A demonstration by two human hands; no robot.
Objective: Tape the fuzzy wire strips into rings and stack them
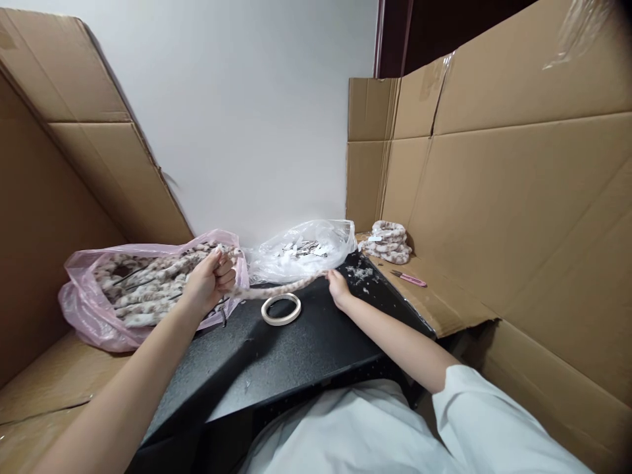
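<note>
A fuzzy, spotted beige strip point(286, 288) stretches between my hands above the black table point(296, 349). My left hand point(211, 280) is closed round its left part, in front of the pink plastic bag point(83, 322). My right hand point(338, 288) pinches the right end of the strip. Similar fuzzy pieces point(148, 293) with dark cords fill the pink bag. Just below the strip lies a roll of pale tape point(281, 320) on the table. Behind the strip, a clear plastic bag point(276, 260) holds small white tags with dark strings.
A stack of fuzzy rings point(388, 242) sits at the back right, beside pink-handled snippers point(409, 278) on cardboard. White fluff point(359, 273) is scattered near my right hand. Tall cardboard walls point(518, 217) stand on the right and the left.
</note>
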